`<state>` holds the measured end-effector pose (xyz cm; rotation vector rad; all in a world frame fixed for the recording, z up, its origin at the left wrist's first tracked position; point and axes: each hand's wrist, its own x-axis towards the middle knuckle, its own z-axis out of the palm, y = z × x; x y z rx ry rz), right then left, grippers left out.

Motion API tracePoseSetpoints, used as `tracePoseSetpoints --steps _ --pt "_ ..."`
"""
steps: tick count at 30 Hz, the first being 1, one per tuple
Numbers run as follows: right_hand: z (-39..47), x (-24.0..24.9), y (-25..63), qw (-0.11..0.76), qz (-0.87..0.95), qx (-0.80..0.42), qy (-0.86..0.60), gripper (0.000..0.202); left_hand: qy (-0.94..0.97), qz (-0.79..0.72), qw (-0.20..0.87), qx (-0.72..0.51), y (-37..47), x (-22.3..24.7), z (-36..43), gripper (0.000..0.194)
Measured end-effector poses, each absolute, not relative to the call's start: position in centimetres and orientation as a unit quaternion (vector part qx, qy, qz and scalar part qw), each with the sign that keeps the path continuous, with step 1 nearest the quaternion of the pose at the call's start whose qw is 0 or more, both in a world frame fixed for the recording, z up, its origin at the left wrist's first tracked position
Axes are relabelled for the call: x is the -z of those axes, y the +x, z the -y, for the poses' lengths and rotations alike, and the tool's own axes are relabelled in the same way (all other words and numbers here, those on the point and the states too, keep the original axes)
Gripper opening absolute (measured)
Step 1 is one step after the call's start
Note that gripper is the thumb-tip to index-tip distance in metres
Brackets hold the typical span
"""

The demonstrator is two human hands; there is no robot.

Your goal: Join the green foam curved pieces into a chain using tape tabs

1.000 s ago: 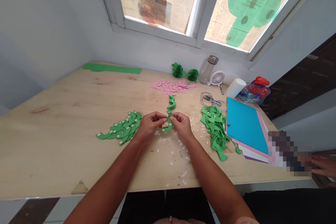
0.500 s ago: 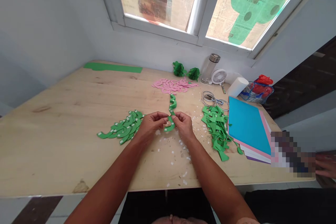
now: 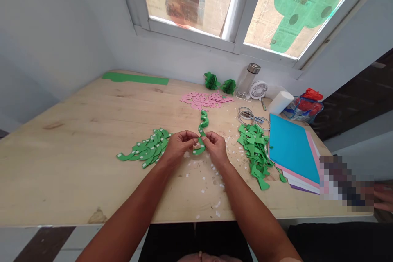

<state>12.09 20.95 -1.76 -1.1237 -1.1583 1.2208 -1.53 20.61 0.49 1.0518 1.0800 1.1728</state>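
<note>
A curved green paper piece [image 3: 200, 150] with small white squares on it is pinched between my two hands over the middle of the table. My left hand [image 3: 181, 144] grips its left side with thumb and fingertips. On its other side, my right hand [image 3: 215, 144] pinches it near the top. Just beyond my fingers lies a short run of similar curved green pieces [image 3: 204, 119]. Left of my left hand is a heap of green curved pieces [image 3: 150, 148], many bearing white squares. The fingertips partly hide the held piece.
Pink paper cutouts [image 3: 205, 100] lie farther back, near two green paper ornaments [image 3: 211, 81]. To the right are green scraps [image 3: 256, 151], scissors [image 3: 259, 120], a blue sheet stack [image 3: 293, 147], a bottle [image 3: 248, 80] and a small fan [image 3: 258, 89]. Another person's hand [image 3: 383, 197] shows at far right.
The view has shifted slightly, so the table things appear a little farther right. Both hands keep their pinch on the green piece, with almost no visible movement.
</note>
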Motion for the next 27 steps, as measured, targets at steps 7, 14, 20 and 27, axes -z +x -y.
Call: tracePoseSetpoints --steps 7,14,20,27 --pt "-20.85 1.84 12.11 0.514 0.511 -0.504 -0.471 0.015 0.434 -0.453 0.576 -0.524 -1.56 -0.66 -20.60 0.022" --pt "-20.84 1.67 12.10 0.506 0.515 -0.509 -0.469 0.015 0.447 -0.453 0.566 -0.524 -1.50 -0.81 -20.57 0.023" --pt "-20.74 1.57 12.32 0.530 0.491 -0.526 -0.448 0.031 0.438 -0.449 0.582 -0.518 -1.48 -1.00 -20.47 0.023" --pt "-21.01 2.31 12.42 0.536 0.488 -0.517 -0.454 0.038 0.446 -0.448 0.577 -0.517 -1.42 -1.11 -20.36 0.023"
